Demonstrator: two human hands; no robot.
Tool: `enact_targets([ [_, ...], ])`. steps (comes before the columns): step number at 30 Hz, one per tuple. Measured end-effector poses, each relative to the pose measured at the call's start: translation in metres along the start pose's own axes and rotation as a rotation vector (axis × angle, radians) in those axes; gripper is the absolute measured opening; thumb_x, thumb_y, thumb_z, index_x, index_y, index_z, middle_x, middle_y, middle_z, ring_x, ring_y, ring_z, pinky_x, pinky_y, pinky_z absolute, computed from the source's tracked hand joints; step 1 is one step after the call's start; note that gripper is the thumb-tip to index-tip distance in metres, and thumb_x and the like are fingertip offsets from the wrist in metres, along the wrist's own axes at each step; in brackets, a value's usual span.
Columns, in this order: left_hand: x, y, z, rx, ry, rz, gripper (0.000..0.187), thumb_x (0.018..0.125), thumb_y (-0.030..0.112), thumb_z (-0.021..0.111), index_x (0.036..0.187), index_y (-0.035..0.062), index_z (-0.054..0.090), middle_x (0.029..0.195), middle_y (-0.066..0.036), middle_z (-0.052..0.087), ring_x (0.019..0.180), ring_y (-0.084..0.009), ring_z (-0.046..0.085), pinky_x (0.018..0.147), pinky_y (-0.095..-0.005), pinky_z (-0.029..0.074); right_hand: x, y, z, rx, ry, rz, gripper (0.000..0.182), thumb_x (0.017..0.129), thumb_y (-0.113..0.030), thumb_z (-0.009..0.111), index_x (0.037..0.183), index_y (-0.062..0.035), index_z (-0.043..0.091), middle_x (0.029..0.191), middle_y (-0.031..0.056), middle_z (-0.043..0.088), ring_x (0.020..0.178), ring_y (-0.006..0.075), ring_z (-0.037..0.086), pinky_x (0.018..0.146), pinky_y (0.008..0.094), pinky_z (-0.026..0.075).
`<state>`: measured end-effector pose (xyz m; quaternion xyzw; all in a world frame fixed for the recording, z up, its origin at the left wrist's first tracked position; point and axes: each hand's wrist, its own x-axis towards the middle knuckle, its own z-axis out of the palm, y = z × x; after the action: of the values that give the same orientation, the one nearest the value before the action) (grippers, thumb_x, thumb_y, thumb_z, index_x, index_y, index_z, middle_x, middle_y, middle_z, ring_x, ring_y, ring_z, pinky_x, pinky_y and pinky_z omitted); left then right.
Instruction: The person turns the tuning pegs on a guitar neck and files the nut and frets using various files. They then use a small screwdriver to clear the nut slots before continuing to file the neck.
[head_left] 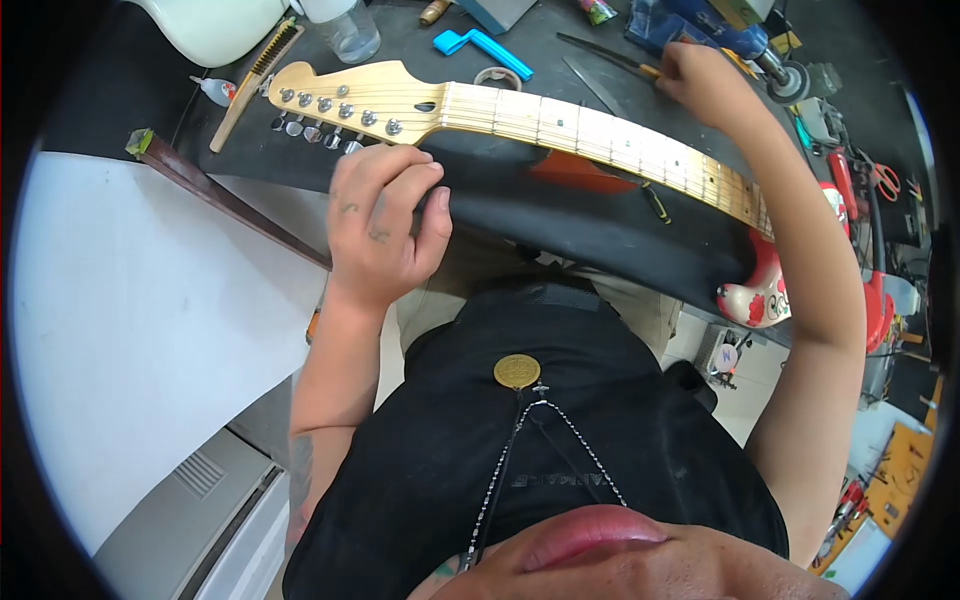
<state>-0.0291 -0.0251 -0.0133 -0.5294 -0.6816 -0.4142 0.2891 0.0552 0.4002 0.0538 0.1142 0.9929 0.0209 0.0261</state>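
An electric guitar lies across the dark bench, its maple neck running from the headstock at left to a red and white floral body at right. My left hand is just below the tuning pegs, fingers loosely curled and thumb apart, with nothing visible in it. Beyond the neck, my right hand is closed around the handle end of a file with a dark, narrow blade. A thin metal strip rests nearby, and a blue string winder lies behind the neck.
A wooden-handled wire brush and a clear jar stand near the headstock. A blue rotary power tool sits at back right, with red-handled scissors further right. A small screwdriver lies below the neck.
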Motion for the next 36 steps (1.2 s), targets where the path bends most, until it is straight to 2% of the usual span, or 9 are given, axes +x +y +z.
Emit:
enact_targets([
  [4, 0.012, -0.018, -0.012, 0.101, 0.048, -0.036, 0.031, 0.085, 0.004, 0.081, 0.115, 0.0076, 0.075, 0.116, -0.011, 0.075, 0.106, -0.0333, 0.069, 0.093, -0.0451, 0.055, -0.027, -0.005, -0.005, 0.143, 0.393, -0.042, 0.024, 0.1, -0.01, 0.073, 0.121, -0.002, 0.065, 0.097, 0.0214, 0.075, 0.093, 0.0408, 0.075, 0.081, 0.0479, 0.057],
  [8, 0.018, -0.035, -0.006, 0.184, 0.048, -0.006, 0.03, 0.087, 0.013, 0.081, 0.117, 0.0103, 0.078, 0.122, -0.008, 0.076, 0.114, -0.0321, 0.069, 0.101, -0.0457, 0.052, -0.067, -0.089, -0.043, 0.567, 0.31, -0.077, 0.03, 0.097, -0.003, 0.068, 0.127, -0.0044, 0.069, 0.092, 0.0189, 0.075, 0.084, 0.037, 0.073, 0.077, 0.0421, 0.057],
  [9, 0.02, -0.033, 0.0, 0.177, 0.02, 0.004, 0.03, 0.087, 0.014, 0.081, 0.117, 0.012, 0.078, 0.123, -0.007, 0.075, 0.116, -0.0315, 0.069, 0.104, -0.0467, 0.05, -0.079, -0.104, -0.05, 0.58, 0.202, -0.126, 0.038, 0.092, 0.0, 0.069, 0.13, -0.0057, 0.07, 0.089, 0.0186, 0.075, 0.081, 0.0372, 0.072, 0.075, 0.0418, 0.057],
  [11, 0.018, -0.033, 0.01, 0.191, -0.027, 0.003, 0.031, 0.087, 0.019, 0.081, 0.118, 0.0175, 0.079, 0.125, -0.004, 0.075, 0.121, -0.0292, 0.069, 0.114, -0.0487, 0.042, -0.092, -0.116, -0.047, 0.303, 0.21, -0.421, 0.053, 0.08, -0.001, 0.079, 0.132, -0.0126, 0.073, 0.084, 0.0075, 0.076, 0.073, 0.0318, 0.073, 0.066, 0.0426, 0.056],
  [15, 0.011, -0.032, 0.02, 0.207, -0.004, -0.022, 0.033, 0.087, 0.024, 0.081, 0.119, 0.0198, 0.079, 0.126, -0.003, 0.074, 0.122, -0.0277, 0.069, 0.119, -0.0494, 0.035, -0.108, -0.127, -0.038, 0.312, 0.228, -0.434, 0.061, 0.075, -0.004, 0.083, 0.135, -0.0144, 0.074, 0.081, -0.0006, 0.075, 0.075, 0.0256, 0.075, 0.065, 0.0413, 0.058],
  [21, 0.013, -0.026, 0.019, 0.215, -0.021, -0.037, 0.036, 0.086, 0.029, 0.082, 0.122, 0.0216, 0.079, 0.128, -0.002, 0.073, 0.125, -0.0264, 0.067, 0.123, -0.0511, 0.029, -0.114, -0.127, -0.042, 0.309, 0.189, -0.356, 0.06, 0.076, -0.004, 0.085, 0.134, -0.0142, 0.076, 0.085, 0.0003, 0.078, 0.08, 0.0253, 0.077, 0.067, 0.0409, 0.059],
  [25, 0.018, -0.018, 0.014, 0.201, -0.092, -0.06, 0.043, 0.086, 0.025, 0.085, 0.128, 0.0156, 0.075, 0.134, -0.01, 0.073, 0.127, -0.0296, 0.066, 0.121, -0.0498, 0.033, -0.117, -0.127, -0.044, 0.346, 0.163, -0.342, 0.061, 0.075, -0.004, 0.086, 0.134, -0.0134, 0.076, 0.086, 0.0011, 0.078, 0.08, 0.0261, 0.078, 0.068, 0.0412, 0.059],
  [27, 0.019, -0.016, 0.015, 0.161, -0.103, -0.085, 0.046, 0.085, 0.026, 0.086, 0.128, 0.0155, 0.075, 0.136, -0.011, 0.073, 0.127, -0.0296, 0.065, 0.121, -0.0494, 0.032, -0.118, -0.13, -0.041, 0.387, 0.196, -0.332, 0.063, 0.077, 0.002, 0.083, 0.138, -0.0104, 0.077, 0.08, 0.0078, 0.07, 0.07, 0.0295, 0.069, 0.065, 0.0432, 0.053],
  [36, 0.029, -0.013, 0.013, 0.25, -0.187, 0.003, 0.056, 0.08, 0.032, 0.091, 0.132, 0.0163, 0.076, 0.141, -0.016, 0.07, 0.125, -0.0308, 0.059, 0.109, -0.0442, 0.035, -0.123, -0.134, -0.034, 0.365, 0.212, -0.318, 0.062, 0.08, 0.005, 0.081, 0.14, -0.0085, 0.076, 0.085, 0.0129, 0.074, 0.073, 0.0317, 0.071, 0.067, 0.0425, 0.055],
])
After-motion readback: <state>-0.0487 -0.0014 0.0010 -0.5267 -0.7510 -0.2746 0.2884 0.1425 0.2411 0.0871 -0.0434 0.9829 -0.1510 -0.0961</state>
